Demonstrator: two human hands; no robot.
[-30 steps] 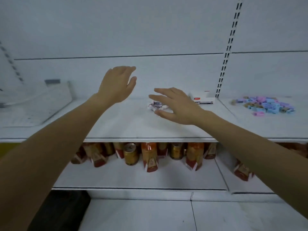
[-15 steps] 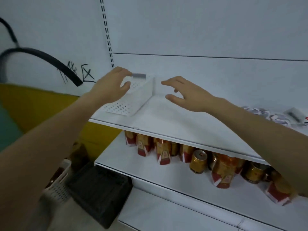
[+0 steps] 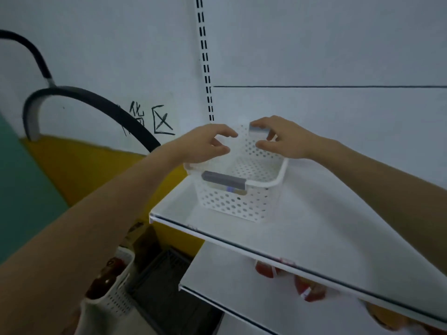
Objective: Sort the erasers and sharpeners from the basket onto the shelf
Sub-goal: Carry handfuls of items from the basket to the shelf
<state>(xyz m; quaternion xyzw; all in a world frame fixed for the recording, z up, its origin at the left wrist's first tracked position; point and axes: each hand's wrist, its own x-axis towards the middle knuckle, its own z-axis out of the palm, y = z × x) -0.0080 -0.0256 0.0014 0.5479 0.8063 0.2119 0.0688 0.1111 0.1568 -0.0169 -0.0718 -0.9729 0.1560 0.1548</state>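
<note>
Just under the fingers (image 3: 225, 134), a white basket (image 3: 232, 206) on the shelf (image 3: 314, 226), near its left end, with a tiny purple bit (image 3: 229, 189) inside, too small to name. Above the basket's left wall, left hand (image 3: 205, 146) with fingers bent, loose and apart, holding nothing. At the far grey handle (image 3: 259, 128), right hand (image 3: 287, 141) with fingertips touching it and thumb lower down; too hard to tell if gripping.

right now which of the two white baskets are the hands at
The grey-handled basket on the upper shelf: the left hand and right hand are at its far rim. The floor basket, lower left, holds dark things and is untouched.
</note>
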